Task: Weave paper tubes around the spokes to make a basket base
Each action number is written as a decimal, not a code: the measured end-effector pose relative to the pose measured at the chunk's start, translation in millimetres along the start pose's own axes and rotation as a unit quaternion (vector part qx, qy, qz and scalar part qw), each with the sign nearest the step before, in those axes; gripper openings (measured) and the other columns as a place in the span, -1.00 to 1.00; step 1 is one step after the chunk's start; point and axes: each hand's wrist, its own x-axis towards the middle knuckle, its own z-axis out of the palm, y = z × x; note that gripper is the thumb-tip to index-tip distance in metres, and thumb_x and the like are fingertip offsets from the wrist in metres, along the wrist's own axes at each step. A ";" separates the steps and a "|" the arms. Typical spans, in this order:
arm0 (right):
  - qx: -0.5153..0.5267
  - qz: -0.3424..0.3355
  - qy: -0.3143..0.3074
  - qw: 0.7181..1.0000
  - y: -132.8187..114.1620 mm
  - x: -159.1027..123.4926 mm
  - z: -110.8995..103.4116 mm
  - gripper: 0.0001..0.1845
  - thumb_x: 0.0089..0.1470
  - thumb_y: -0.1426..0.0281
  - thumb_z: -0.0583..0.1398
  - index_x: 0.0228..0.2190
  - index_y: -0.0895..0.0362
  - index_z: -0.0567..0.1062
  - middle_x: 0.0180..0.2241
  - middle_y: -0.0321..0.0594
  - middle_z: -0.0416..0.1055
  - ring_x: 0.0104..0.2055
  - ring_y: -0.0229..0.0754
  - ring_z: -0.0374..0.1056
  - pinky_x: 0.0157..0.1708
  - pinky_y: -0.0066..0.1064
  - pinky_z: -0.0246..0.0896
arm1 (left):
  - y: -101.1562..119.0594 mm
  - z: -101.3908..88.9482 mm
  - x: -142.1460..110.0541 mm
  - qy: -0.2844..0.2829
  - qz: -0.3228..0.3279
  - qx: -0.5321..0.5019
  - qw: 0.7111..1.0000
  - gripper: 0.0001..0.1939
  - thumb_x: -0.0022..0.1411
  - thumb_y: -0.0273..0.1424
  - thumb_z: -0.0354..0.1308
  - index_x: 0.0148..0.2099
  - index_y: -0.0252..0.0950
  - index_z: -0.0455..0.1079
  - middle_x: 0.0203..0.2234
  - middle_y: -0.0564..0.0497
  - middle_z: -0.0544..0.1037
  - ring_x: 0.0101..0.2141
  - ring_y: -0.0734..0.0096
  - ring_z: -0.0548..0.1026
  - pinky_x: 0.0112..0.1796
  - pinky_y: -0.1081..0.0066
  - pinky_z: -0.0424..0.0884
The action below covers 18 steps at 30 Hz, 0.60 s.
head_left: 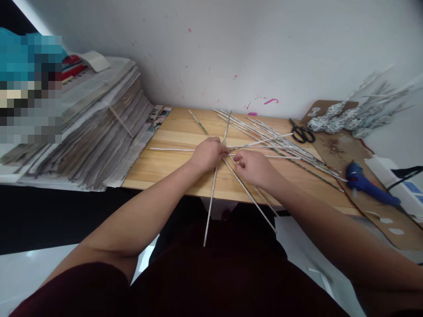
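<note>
Several thin rolled-paper sticks cross in a star shape on the wooden table, their centre partly hidden by my fingers. My left hand (209, 155) is closed over this crossing, its fingertips pressing the sticks together. Just to its right, my right hand (256, 168) has its fingers curled in a pinch on one paper stick close to the centre. One long stick (210, 211) reaches past the table's front edge toward my body, and another stick (254, 202) slants down to the right. Further sticks point left, up and right.
Loose paper sticks (284, 143) lie right of the crossing on the table (175, 169). Beyond are black scissors (302, 133), a blue glue gun (373, 185), a white power strip (393, 178) and crumpled paper bundles (343, 116). A tall newspaper stack (112, 119) stands left.
</note>
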 end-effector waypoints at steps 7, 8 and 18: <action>0.144 0.028 -0.064 0.987 -3.4 3.4 0.0 -0.76 -0.03 0.51 0.17 -0.28 0.14 0.56 -0.58 -0.37 0.42 -0.53 -0.26 0.28 -0.46 -0.42 0.06 | -0.6 1.4 1.1 -0.005 0.007 0.010 1.000 -0.77 0.32 -0.39 0.17 -0.10 -0.20 0.65 -0.28 -0.11 0.55 -0.17 0.19 0.51 -0.16 0.33 0.38; 0.163 0.031 -0.070 0.984 -4.0 3.5 1.0 -0.76 -0.05 0.52 0.17 -0.29 0.15 0.56 -0.59 -0.38 0.40 -0.55 -0.27 0.27 -0.48 -0.43 0.05 | -1.7 1.4 0.9 -0.005 0.015 0.010 1.000 -0.77 0.31 -0.39 0.17 -0.09 -0.20 0.65 -0.29 -0.10 0.55 -0.17 0.20 0.51 -0.16 0.33 0.38; 0.401 0.134 -0.113 0.899 -13.5 6.6 1.5 -0.80 -0.16 0.56 0.19 -0.38 0.14 0.49 -0.64 -0.39 0.31 -0.60 -0.30 0.21 -0.59 -0.46 0.10 | 0.5 -3.0 -1.6 -0.020 0.033 0.020 0.999 -0.72 0.28 -0.50 0.09 -0.23 -0.25 0.65 -0.35 -0.11 0.54 -0.22 0.23 0.51 -0.20 0.35 0.35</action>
